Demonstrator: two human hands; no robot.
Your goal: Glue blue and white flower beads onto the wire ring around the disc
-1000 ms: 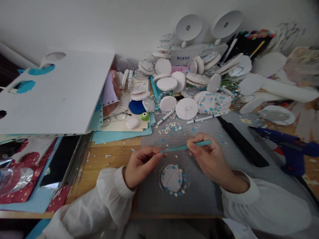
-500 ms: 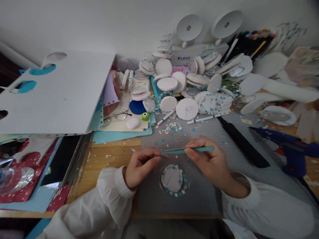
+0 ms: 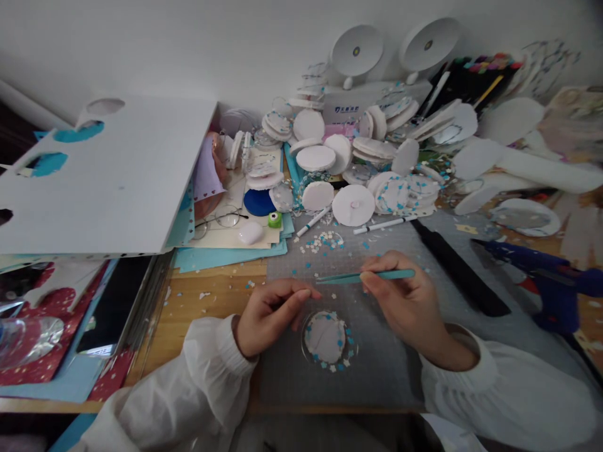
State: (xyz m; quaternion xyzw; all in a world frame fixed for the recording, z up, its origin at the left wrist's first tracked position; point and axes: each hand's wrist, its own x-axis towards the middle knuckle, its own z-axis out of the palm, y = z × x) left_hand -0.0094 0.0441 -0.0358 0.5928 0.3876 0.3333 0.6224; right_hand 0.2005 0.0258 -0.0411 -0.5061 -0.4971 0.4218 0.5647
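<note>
A pair of turquoise tweezers (image 3: 348, 277) lies nearly level above the grey cutting mat (image 3: 339, 392), its tips pointing left, close to the left hand's fingertips. The right hand (image 3: 402, 301) pinches the tweezers between thumb and fingers, the other fingers curled in. The left hand (image 3: 271, 314) is loosely curled, thumb and forefinger nearly together — whether they grip anything small, I cannot tell. Below and between the hands, a round white disc (image 3: 325, 339) rests on the mat, ringed by a thin loop with small blue and white flower pieces. More flower pieces (image 3: 323, 242) lie scattered beyond the hands, near two white pens (image 3: 384, 226). Farther right are a long black object (image 3: 461, 270) and a blue glue gun (image 3: 549, 282); to the left, a green punch (image 3: 274, 220) sits near a pair of glasses (image 3: 228, 216). Behind — many white discs (image 3: 353, 205), heaped together, some upright and some tilted.
</note>
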